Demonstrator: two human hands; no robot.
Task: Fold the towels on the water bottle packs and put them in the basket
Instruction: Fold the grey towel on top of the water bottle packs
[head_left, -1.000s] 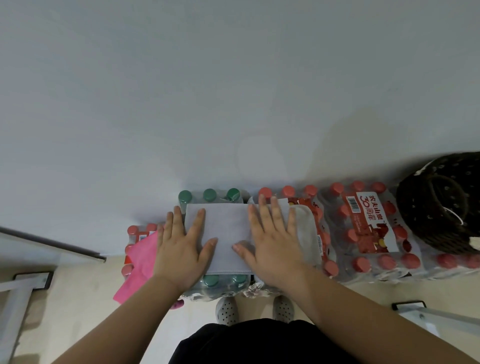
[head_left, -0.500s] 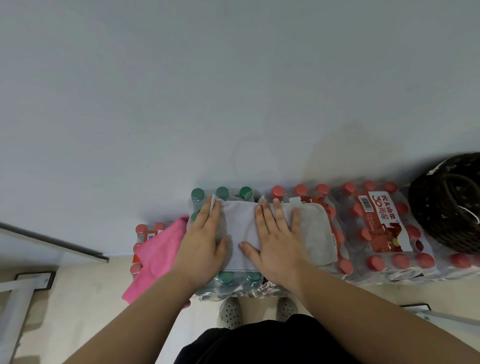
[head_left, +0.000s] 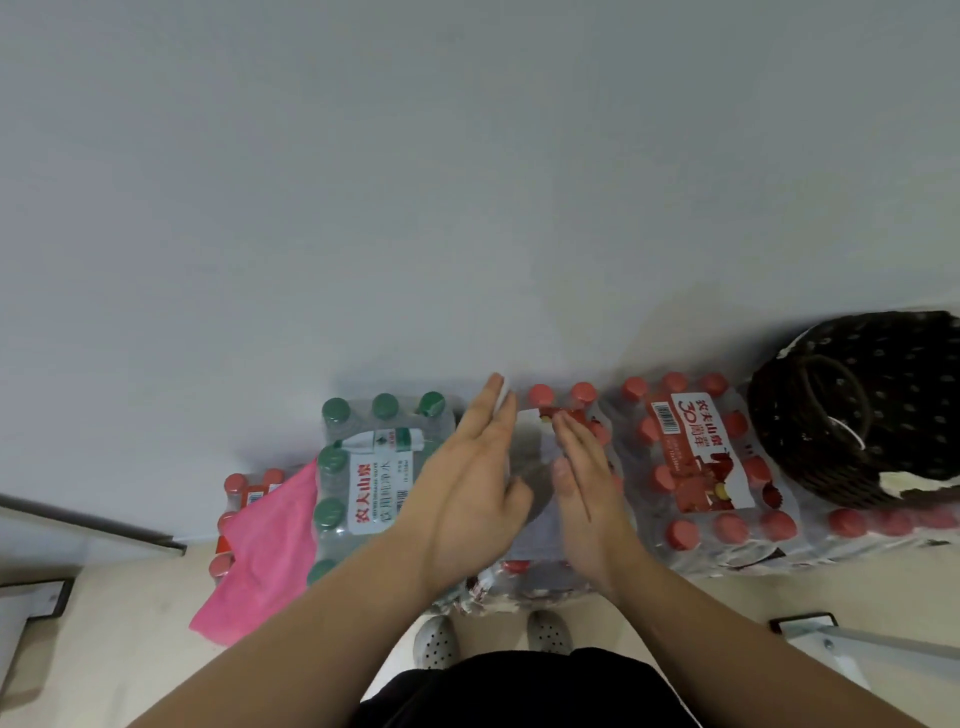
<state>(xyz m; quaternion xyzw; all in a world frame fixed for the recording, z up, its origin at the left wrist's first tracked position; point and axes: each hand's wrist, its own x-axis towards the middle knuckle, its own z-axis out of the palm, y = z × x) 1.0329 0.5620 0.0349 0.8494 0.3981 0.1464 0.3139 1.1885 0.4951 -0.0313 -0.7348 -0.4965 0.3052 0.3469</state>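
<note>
A grey towel (head_left: 535, 525) lies folded into a narrow strip on the water bottle packs, across the seam between the green-capped pack (head_left: 374, 467) and a red-capped pack (head_left: 698, 467). My left hand (head_left: 470, 483) stands on edge against the strip's left side, and a pale towel edge shows at its fingertips. Tilted on edge along the right side is my right hand (head_left: 587, 493), its fingers straight. A pink towel (head_left: 265, 551) hangs unfolded off the left end of the packs. The dark wicker basket (head_left: 852, 410) sits at the far right on the packs.
A plain wall rises directly behind the packs. A small red-capped pack (head_left: 241, 493) sits partly under the pink towel. Metal frame legs (head_left: 852, 636) stand on the floor at right and left. My shoes (head_left: 439, 642) are just below the packs.
My left hand swept right, turning the grey towel's left half over, so the green-capped pack's label is uncovered. Both hands went from lying flat to standing on edge, close together.
</note>
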